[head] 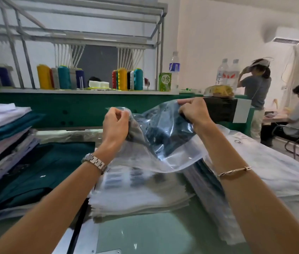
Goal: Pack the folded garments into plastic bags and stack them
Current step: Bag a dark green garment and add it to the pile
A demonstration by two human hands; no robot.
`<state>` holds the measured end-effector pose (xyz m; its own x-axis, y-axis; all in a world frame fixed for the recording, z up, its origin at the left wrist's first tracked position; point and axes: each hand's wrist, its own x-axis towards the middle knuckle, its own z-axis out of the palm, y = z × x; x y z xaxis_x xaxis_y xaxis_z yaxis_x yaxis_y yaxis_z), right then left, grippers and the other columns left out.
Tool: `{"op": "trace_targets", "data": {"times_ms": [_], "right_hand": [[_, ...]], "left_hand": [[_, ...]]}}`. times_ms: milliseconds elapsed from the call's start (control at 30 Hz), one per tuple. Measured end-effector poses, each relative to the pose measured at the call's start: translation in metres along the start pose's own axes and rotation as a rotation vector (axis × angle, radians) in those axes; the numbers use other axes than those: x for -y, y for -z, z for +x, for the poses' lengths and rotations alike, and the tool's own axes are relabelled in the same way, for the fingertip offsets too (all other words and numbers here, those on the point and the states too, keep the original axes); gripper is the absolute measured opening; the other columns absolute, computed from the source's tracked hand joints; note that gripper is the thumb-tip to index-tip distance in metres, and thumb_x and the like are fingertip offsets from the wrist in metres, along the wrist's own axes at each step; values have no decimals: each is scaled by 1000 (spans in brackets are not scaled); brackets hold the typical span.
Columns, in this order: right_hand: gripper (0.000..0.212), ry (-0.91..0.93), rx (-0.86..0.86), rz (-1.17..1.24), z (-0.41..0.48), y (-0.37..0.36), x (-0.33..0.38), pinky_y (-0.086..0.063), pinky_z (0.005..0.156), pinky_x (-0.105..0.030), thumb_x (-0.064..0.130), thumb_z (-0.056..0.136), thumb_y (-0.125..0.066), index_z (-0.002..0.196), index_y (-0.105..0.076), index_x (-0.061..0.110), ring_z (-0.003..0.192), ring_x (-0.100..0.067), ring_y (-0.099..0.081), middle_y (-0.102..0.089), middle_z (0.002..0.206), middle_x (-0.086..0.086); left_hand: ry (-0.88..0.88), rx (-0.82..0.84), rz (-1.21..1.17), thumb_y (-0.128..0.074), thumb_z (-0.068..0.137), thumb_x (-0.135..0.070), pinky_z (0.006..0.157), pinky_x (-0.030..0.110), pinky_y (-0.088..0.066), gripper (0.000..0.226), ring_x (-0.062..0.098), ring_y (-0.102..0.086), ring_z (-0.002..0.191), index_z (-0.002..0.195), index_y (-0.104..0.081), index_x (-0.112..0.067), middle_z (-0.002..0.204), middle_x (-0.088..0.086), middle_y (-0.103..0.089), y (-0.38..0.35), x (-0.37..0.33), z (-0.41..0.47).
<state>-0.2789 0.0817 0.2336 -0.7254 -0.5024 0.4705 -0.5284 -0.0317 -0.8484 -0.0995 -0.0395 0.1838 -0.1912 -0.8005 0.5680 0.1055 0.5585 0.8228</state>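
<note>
Holding a clear plastic bag raised above the table, with a dark garment already inside. Pinching one upper edge of the bag with the left hand, fingers curled; pinching the opposite edge with the right hand, fingers likewise curled. Judged mid-task: insertion done for this piece, closing and stacking not yet done. Apparently finished: a layer of bagged pieces at the right. Left to pack: a teal folded garment lying flat at the left, plus a mixed pile of folded garments beyond it. Supply on hand: a sheaf of empty bags directly below the hands. Film thin, glossy, creased and billowing; cloth soft and limp; empty bags flat and probably slippery; tabletop smooth, glassy, reflective.
</note>
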Motion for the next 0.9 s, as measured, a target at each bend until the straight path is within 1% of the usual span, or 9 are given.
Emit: {"op": "trace_targets", "data": {"times_ms": [100,167,200,267,333,433,567,667,900], "right_hand": [[34,-6,-89,21,7,51,4,-51,83,-25,-5,84,-51,104,-74,11,79,-6,-53,-59,80,12],[37,-14,-142,36,10,86,-1,-48,75,-18,-9,84,-49,106,-73,9,82,-7,-53,-64,89,4],[38,-25,-163,49,10,103,-6,-51,79,-22,-10,83,-49,105,-73,10,90,-13,-56,-66,101,-3],[38,-66,-191,42,11,136,-16,-48,97,-37,-9,84,-50,104,-73,14,110,-25,-52,-61,120,-9],[40,-95,-213,11,12,167,-29,-44,103,-41,-10,84,-51,109,-71,13,114,-27,-51,-59,125,-9],[44,-149,-262,-22,9,201,-53,-44,104,-42,-10,84,-49,115,-69,13,118,-30,-51,-59,127,-12],[46,-203,-293,2,3,231,-92,-43,101,-37,-12,85,-42,119,-66,6,117,-28,-49,-55,131,-11],[46,-225,-327,19,2,245,-117,-39,109,-43,-15,84,-42,121,-64,2,123,-31,-46,-53,130,-5],[44,-354,-340,64,10,259,-158,-44,104,-42,-14,84,-42,120,-64,0,115,-33,-55,-60,124,-17]], "left_hand": [[-26,33,-127,-52,98,-26,61,30,-48,18,16,-54,73,81,-50,-19,82,4,-56,-32,-19,-10],[-82,28,-178,-53,98,-30,62,30,-45,23,11,-51,69,78,-48,-20,77,0,-54,-55,-30,-23],[-111,30,-196,-52,98,-32,61,28,-45,25,7,-49,66,77,-47,-20,74,-2,-52,-67,-36,-30],[-138,59,-249,-51,100,-35,60,23,-43,27,-2,-47,60,78,-45,-21,73,-6,-50,-92,-46,-45],[-129,106,-305,-49,101,-35,62,26,-46,26,0,-48,62,81,-44,-19,74,-5,-50,-117,-54,-60],[-99,187,-350,-46,102,-31,62,34,-49,24,11,-49,66,84,-42,-17,76,-1,-50,-149,-62,-81],[-90,302,-334,-43,104,-29,52,24,-44,22,3,-44,55,87,-42,-14,72,-1,-49,-181,-56,-101],[-46,333,-297,-42,104,-25,48,19,-38,21,1,-40,49,87,-42,-13,70,-2,-46,-195,-43,-110],[48,355,-234,-45,102,-24,53,24,-39,23,3,-41,52,81,-44,-16,64,-7,-45,-198,-9,-125]]}}
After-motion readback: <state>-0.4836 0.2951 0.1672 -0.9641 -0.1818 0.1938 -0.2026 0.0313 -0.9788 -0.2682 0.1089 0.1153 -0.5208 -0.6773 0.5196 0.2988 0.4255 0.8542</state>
